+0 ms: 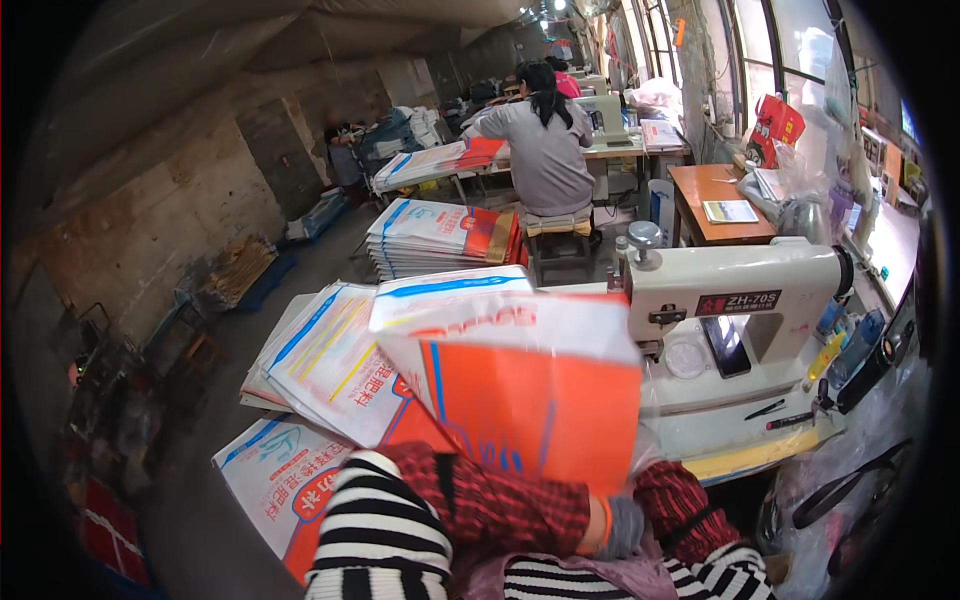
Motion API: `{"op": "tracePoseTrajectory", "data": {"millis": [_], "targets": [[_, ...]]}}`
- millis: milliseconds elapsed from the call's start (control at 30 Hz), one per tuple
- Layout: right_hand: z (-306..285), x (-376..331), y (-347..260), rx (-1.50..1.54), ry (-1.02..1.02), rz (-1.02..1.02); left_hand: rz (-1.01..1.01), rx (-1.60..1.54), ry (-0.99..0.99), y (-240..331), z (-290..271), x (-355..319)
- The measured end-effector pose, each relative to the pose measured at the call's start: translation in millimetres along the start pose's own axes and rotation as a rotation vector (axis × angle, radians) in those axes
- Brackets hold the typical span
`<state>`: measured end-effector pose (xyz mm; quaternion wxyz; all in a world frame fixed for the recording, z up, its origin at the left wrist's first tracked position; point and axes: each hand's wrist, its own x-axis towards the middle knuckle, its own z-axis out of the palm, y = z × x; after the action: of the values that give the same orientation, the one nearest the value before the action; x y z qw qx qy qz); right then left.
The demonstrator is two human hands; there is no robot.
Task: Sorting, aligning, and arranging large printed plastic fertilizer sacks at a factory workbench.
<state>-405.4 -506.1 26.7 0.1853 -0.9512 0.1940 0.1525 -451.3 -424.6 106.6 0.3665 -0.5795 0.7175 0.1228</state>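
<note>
A large orange and white printed sack (540,415) stands raised and blurred in front of me, its upper part bent over. My left hand (625,527), in a grey glove with an orange cuff, is by the sack's lower right corner; its fingers are blurred and partly hidden, so its grip is unclear. My right forearm, in a red plaid sleeve cover (675,505), reaches up beside it, and the hand is out of sight. Left of the raised sack lie overlapping flat sacks (330,350), and another printed sack (285,470) lies nearer me.
A white sewing machine (740,285) stands at the right, with a phone (727,345) and a marker pen (790,421) on its table. Farther off, a sack stack (440,235) sits near a seated co-worker (545,150). A wooden desk (720,185) stands by the windows.
</note>
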Motion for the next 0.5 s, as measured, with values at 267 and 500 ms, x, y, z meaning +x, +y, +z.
{"op": "tracePoseTrajectory", "data": {"millis": [267, 500], "targets": [[-23, -27, -19, 0.131, 0.057, 0.249, -0.133, 0.069, 0.067, -107, -25, -35], [-47, -4, -2, -0.020, 0.012, 0.053, -0.231, 0.092, 0.017, -170, -36, -122]]}}
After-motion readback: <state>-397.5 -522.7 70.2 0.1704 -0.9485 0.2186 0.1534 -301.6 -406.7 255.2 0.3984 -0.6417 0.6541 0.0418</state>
